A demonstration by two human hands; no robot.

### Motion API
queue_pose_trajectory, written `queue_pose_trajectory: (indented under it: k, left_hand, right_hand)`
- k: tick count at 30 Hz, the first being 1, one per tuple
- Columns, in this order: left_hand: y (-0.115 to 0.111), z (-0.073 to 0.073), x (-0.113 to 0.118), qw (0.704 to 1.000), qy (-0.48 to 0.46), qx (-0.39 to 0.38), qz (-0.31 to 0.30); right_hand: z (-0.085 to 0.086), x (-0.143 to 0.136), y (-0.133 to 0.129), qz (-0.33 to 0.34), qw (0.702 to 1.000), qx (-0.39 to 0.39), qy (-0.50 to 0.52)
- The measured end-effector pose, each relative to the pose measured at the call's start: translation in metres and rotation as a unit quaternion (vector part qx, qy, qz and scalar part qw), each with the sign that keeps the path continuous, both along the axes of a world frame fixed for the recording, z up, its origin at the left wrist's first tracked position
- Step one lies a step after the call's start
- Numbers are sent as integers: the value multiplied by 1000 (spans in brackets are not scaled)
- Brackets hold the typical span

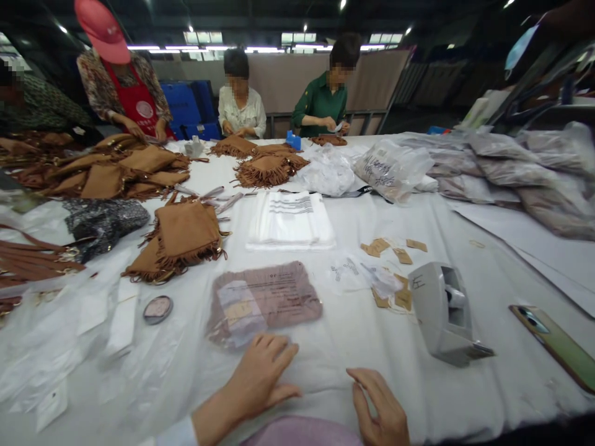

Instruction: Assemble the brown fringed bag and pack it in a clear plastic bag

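Note:
A clear printed plastic bag (283,297) lies flat before me, with a dusty-pink fringed item and a paper label (242,310) inside it. My left hand (258,375) is spread at the near edge of this bag, fingertips on or just above the plastic. To the right and nearer to me is my right hand (381,409), its fingers loosely bent and apart, holding nothing. A grey tape dispenser (441,310) stands to its right. Brown cardboard tags (400,294) and small printed plastic packets (346,272) lie beyond that hand.
A stack of white plastic bags (292,223) lies at mid-table. Brown fringed pouches (186,232) are piled left, near a round tin (158,308). Filled bags (511,161) are heaped far right, a phone (553,347) nearer. Several people work across the table.

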State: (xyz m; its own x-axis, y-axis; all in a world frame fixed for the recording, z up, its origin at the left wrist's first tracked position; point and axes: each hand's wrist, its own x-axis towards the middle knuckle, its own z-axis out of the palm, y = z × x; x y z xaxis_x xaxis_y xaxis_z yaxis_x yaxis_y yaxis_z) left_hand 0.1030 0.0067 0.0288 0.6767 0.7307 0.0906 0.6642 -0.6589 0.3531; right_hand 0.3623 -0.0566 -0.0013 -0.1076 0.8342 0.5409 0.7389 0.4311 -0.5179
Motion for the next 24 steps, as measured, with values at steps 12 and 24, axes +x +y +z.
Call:
queue_pose_trajectory:
  k: [12, 24]
  left_hand:
    - [-57, -89, -21, 980, 16, 160, 116]
    - [-62, -75, -38, 983, 34, 124, 128]
  right_hand:
    - [2, -88, 54, 302, 935, -92, -159]
    - [-37, -99, 58, 213, 932, -114, -268]
